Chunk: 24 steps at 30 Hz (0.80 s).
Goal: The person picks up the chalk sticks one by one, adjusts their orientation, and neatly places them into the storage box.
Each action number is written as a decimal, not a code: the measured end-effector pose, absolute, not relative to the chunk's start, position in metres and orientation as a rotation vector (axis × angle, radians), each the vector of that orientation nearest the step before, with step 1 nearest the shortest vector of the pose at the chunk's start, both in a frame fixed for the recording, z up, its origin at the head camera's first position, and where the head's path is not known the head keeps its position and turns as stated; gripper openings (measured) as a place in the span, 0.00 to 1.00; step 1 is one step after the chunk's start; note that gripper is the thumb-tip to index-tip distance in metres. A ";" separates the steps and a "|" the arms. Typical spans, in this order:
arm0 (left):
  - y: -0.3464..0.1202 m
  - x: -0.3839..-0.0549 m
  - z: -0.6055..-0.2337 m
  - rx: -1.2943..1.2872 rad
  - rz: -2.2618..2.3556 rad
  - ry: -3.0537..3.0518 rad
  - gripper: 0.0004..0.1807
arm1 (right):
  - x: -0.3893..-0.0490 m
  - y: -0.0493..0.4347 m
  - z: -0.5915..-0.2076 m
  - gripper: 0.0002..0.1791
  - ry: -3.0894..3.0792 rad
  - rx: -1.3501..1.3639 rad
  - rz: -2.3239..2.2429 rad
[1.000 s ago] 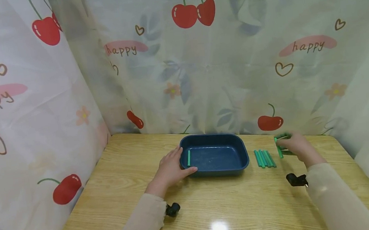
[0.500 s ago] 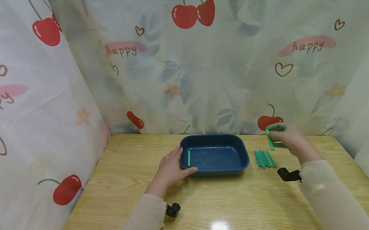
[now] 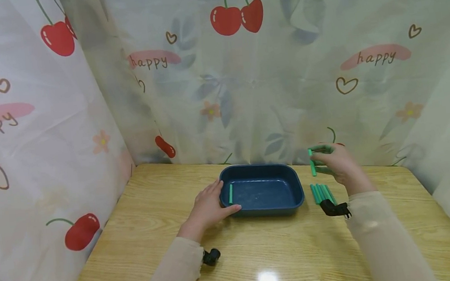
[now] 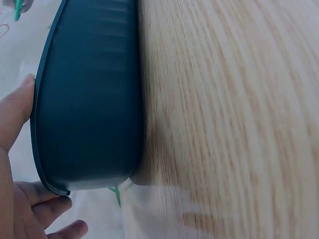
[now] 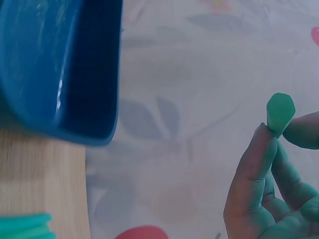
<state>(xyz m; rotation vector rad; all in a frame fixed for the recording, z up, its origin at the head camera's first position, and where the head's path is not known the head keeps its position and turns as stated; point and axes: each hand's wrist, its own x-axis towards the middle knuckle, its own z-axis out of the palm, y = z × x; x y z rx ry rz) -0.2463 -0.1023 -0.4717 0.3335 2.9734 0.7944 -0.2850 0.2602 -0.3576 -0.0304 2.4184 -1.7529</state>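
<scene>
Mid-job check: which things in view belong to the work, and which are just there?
Likely part of the job:
held stick, pinched by right hand
box, gripped by left hand
inside stick, lying in the box
row of sticks beside the box

Likely just there:
table
patterned cloth
black wrist gadgets

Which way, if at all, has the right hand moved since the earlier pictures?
Yes: in the head view, the right hand has moved left, closer to the blue bin, which has stayed put.
</scene>
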 end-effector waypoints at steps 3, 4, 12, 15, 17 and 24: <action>-0.102 -0.246 -0.472 0.326 0.792 2.975 0.57 | -0.285 0.253 -0.355 0.29 2.369 -0.037 -1.817; -0.102 -0.247 -0.473 0.323 0.794 2.974 0.57 | -0.285 0.250 -0.354 0.29 2.354 -0.038 -1.836; -0.102 -0.248 -0.475 0.318 0.795 2.966 0.58 | -0.290 0.226 -0.356 0.28 2.277 -0.044 -1.943; -0.102 -0.248 -0.476 0.309 0.787 2.966 0.58 | -0.293 0.215 -0.358 0.29 2.259 -0.038 -1.956; -0.102 -0.248 -0.476 0.301 0.778 2.965 0.59 | -0.294 0.209 -0.360 0.29 2.243 -0.027 -1.964; -0.101 -0.248 -0.475 0.308 0.787 2.964 0.59 | -0.299 0.187 -0.369 0.23 2.190 0.003 -2.015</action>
